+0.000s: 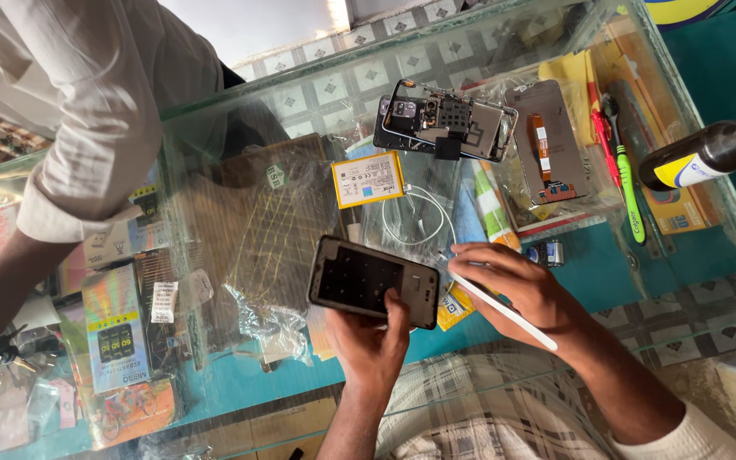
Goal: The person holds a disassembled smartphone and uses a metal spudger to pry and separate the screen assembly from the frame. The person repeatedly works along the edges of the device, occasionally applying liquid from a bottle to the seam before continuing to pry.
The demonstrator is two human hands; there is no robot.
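My left hand (pixel 372 336) grips a black phone back cover (pixel 374 281) flat over the glass counter (pixel 300 111), thumb on its near edge. My right hand (pixel 517 285) holds a thin white stick tool (pixel 504 311), its tip near the cover's right end. Further back lie an opened phone (pixel 449 119) with its circuit boards showing, a yellow battery (pixel 368 179) and a white cable (pixel 419 217).
Another person's white-sleeved arm (pixel 87 128) leans on the counter at left. A display panel (pixel 549 140), red and green tools (pixel 619 162) and a dark bottle (pixel 709 153) lie at right. Packaged goods (pixel 117 332) sit under the glass at left.
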